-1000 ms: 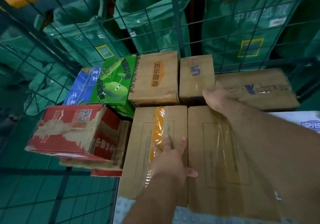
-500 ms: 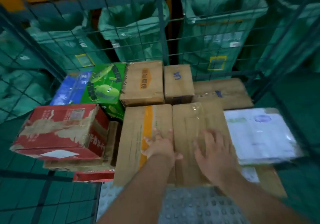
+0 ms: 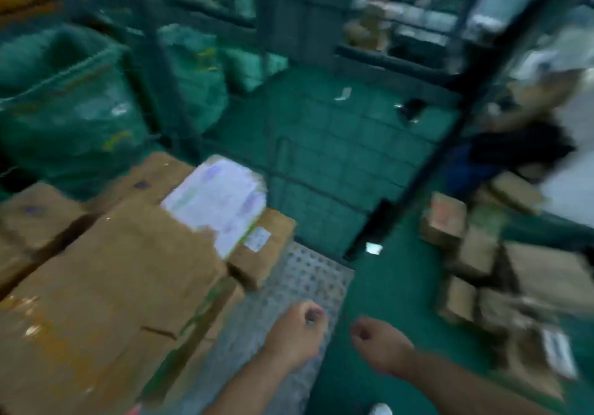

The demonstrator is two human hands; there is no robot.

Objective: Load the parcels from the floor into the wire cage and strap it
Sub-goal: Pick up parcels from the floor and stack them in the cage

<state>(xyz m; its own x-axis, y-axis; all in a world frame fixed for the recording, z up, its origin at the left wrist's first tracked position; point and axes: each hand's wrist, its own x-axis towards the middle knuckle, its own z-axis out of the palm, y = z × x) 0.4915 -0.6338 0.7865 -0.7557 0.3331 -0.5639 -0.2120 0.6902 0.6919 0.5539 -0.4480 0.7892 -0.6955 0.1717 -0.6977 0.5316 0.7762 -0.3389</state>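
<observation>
The frame is blurred by motion. Large brown cardboard boxes (image 3: 112, 286) lie packed in the wire cage at the left, with a white parcel (image 3: 218, 202) on top and a small labelled brown box (image 3: 266, 254) beside them. The cage's perforated metal floor (image 3: 299, 286) shows bare at its near corner. A heap of brown parcels (image 3: 475, 254) lies on the green floor at the right. My left hand (image 3: 295, 331) and my right hand (image 3: 379, 347) hang low in the middle, fingers loosely curled, holding nothing and touching no parcel.
Green mail sacks (image 3: 64, 109) stand behind the cage's wire wall (image 3: 321, 157). A dark cage post (image 3: 450, 125) runs diagonally between cage and floor parcels. A blurred dark and blue shape (image 3: 514, 147) sits beyond the heap. Green floor (image 3: 369, 318) lies between cage and heap.
The view has swung right, away from the packed boxes toward the parcels on the floor. Both hands have lifted off the box tops and drawn back, now loosely curled.
</observation>
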